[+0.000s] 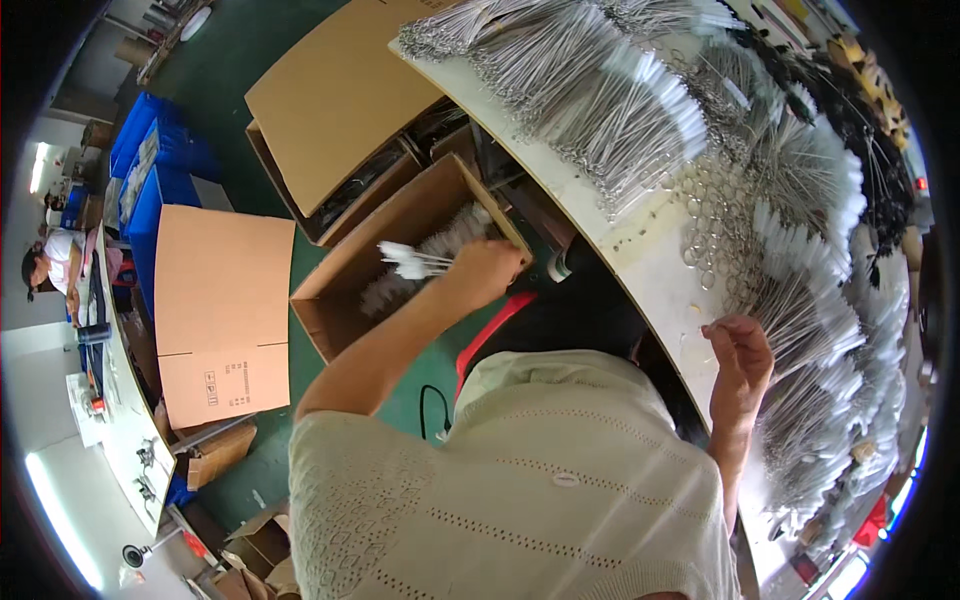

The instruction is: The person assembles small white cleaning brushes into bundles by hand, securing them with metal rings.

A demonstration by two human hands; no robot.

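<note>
My left hand [485, 272] is closed round the stems of a small bunch of white-bristled wire brushes [408, 260]. It reaches over the near edge of an open cardboard box [340, 268], with the bristle ends pointing left above the inside. More brushes [455, 230] lie within that box. Over the worktable [650, 250], my right hand [742, 365] is raised with fingers curled and the thumb and fingertips close together. Whatever they may pinch is too small to make out. Beside it lie heaps of thin wire brushes [810, 320] and a cluster of metal rings [705, 225].
Large piles of wire brushes [600, 100] cover the table's far part, with black ones [870, 140] at the right. Another cardboard box [340, 100], a flat carton [225, 310] and blue bins [160, 160] stand to the left. A person [65, 260] sits at another table.
</note>
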